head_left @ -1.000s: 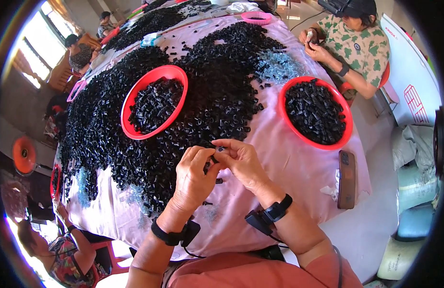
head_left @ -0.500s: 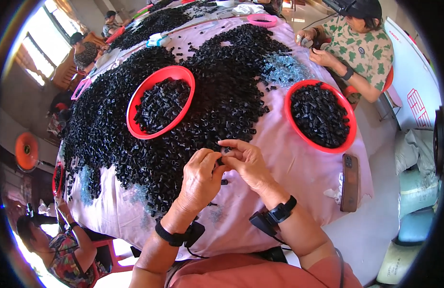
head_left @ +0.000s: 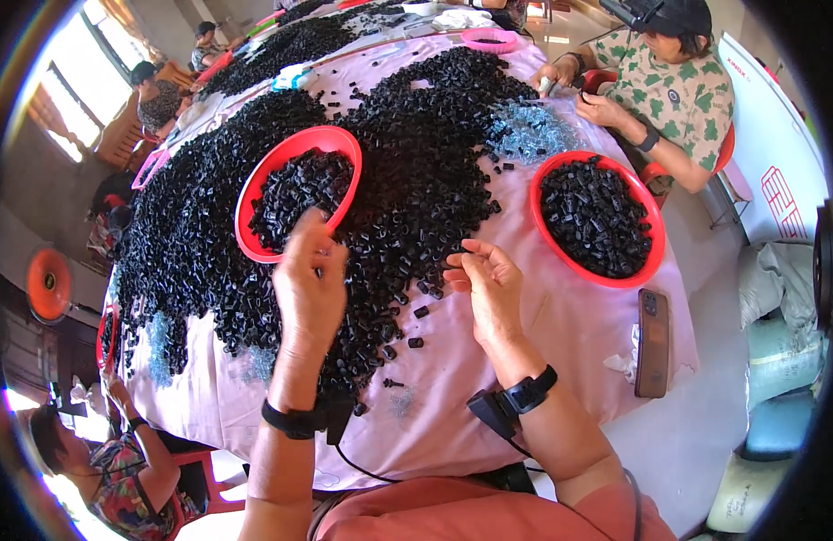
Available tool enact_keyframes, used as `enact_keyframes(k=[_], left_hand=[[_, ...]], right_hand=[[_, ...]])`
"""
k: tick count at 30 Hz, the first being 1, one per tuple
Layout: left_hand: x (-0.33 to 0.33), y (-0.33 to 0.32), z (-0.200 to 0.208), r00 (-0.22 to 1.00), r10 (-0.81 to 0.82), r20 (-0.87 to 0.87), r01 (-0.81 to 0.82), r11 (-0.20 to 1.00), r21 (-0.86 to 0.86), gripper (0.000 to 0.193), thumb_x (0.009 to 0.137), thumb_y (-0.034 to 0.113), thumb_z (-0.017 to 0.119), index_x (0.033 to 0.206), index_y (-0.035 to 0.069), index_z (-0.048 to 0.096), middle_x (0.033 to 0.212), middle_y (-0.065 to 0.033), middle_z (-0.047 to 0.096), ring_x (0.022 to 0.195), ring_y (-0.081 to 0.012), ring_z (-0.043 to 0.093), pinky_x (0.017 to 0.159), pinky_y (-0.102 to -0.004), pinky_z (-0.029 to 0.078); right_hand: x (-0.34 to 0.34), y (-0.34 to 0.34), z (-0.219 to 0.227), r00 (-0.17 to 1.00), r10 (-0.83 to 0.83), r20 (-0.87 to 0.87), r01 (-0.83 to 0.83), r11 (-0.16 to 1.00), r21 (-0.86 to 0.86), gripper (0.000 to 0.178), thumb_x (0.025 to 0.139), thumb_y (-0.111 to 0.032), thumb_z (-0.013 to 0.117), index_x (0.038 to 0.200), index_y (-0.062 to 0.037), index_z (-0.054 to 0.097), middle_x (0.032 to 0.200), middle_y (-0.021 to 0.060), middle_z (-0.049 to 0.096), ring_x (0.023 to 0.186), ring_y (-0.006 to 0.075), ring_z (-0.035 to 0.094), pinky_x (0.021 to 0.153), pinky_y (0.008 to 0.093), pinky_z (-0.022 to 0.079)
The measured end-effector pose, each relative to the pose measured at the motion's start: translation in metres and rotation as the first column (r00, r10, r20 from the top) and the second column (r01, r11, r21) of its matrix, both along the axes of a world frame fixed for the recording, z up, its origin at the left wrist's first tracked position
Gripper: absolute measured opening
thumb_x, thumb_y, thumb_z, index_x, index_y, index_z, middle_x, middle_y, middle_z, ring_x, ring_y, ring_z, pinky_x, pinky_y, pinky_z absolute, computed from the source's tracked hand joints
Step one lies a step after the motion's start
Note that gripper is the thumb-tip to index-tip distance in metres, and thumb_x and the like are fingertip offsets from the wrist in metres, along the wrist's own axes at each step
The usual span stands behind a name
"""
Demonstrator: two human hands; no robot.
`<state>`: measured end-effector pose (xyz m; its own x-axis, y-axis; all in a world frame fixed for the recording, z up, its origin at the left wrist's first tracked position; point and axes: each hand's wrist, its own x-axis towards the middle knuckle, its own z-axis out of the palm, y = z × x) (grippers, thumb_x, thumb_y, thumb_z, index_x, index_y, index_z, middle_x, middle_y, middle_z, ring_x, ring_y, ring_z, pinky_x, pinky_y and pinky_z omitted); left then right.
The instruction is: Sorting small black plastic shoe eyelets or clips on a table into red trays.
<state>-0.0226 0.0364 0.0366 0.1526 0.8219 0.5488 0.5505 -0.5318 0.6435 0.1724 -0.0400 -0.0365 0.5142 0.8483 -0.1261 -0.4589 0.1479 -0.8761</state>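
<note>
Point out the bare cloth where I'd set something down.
The widest free patch of pink cloth lies between the right forearm, the right-hand red basin and the phone. A narrower strip runs between that basin and the black pile. Around the left hand it's crowded: pile and filled left-hand basin.

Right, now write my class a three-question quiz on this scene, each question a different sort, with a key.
1. True or false: the phone lies to the right of the right hand.

2. Which is nearest the left hand?
A) Phone
B) Fan
C) Left bowl

3. Fill in the colour: the right bowl holds ____ pieces.

Key:
1. True
2. C
3. Black
</note>
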Motion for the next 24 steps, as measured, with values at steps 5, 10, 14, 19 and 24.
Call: enact_keyframes(k=[5, 10, 14, 19, 24], left_hand=[[0.019, -0.03, -0.027, 0.923, -0.31, -0.227, 0.286, 0.949, -0.133, 0.017, 0.083, -0.004, 0.066, 0.099, -0.001, 0.072, 0.093, -0.0159, 0.07, 0.081, -0.0293, 0.07, 0.07, -0.0342, 0.056], [0.039, -0.033, -0.043, 0.872, -0.361, -0.331, 0.354, 0.931, -0.083, 0.024, 0.08, -0.005, 0.065, 0.103, 0.0, 0.071, 0.094, -0.0165, 0.067, 0.085, -0.0357, 0.068, 0.075, -0.0402, 0.056], [0.042, -0.034, -0.04, 0.868, -0.314, -0.386, 0.281, 0.949, -0.14, 0.019, 0.081, -0.005, 0.064, 0.098, 0.0, 0.07, 0.093, -0.0169, 0.066, 0.084, -0.0372, 0.067, 0.075, -0.0416, 0.055], [0.033, -0.034, -0.04, 0.887, -0.352, -0.3, 0.31, 0.934, -0.18, 0.015, 0.082, -0.005, 0.064, 0.096, -0.001, 0.069, 0.091, -0.0151, 0.066, 0.081, -0.0321, 0.069, 0.073, -0.0372, 0.055], [0.023, -0.038, -0.031, 0.943, -0.313, 0.116, 0.329, 0.815, -0.477, 0.018, 0.088, -0.005, 0.063, 0.104, -0.001, 0.069, 0.087, -0.0084, 0.069, 0.075, -0.0131, 0.067, 0.066, -0.0276, 0.053]], right_hand=[[-0.002, -0.001, 0.002, 0.999, -0.014, 0.043, 0.014, 1.0, -0.003, 0.02, 0.1, -0.009, 0.058, 0.117, -0.0004, 0.062, 0.097, 0.0102, 0.07, 0.072, 0.0132, 0.069, 0.062, 0.024, 0.054], [-0.001, -0.001, 0.0, 0.998, 0.002, 0.056, -0.002, 1.0, 0.004, 0.018, 0.1, -0.01, 0.058, 0.115, -0.0018, 0.064, 0.097, 0.0097, 0.069, 0.07, 0.0123, 0.067, 0.061, 0.0244, 0.054], [-0.002, -0.001, 0.0, 0.998, 0.023, 0.066, -0.023, 1.0, 0.01, 0.018, 0.101, -0.011, 0.057, 0.114, -0.0025, 0.064, 0.095, 0.0085, 0.069, 0.069, 0.0115, 0.066, 0.062, 0.0242, 0.054], [-0.002, -0.001, -0.002, 0.983, 0.141, 0.122, -0.135, 0.989, -0.052, 0.016, 0.101, -0.011, 0.058, 0.111, -0.0029, 0.067, 0.092, 0.0068, 0.07, 0.071, 0.0106, 0.067, 0.065, 0.0242, 0.055], [-0.006, -0.003, 0.004, 0.964, 0.251, 0.084, -0.246, 0.967, -0.072, 0.014, 0.098, -0.007, 0.06, 0.108, -0.0015, 0.068, 0.092, 0.0061, 0.071, 0.076, 0.0115, 0.069, 0.071, 0.0242, 0.057]])
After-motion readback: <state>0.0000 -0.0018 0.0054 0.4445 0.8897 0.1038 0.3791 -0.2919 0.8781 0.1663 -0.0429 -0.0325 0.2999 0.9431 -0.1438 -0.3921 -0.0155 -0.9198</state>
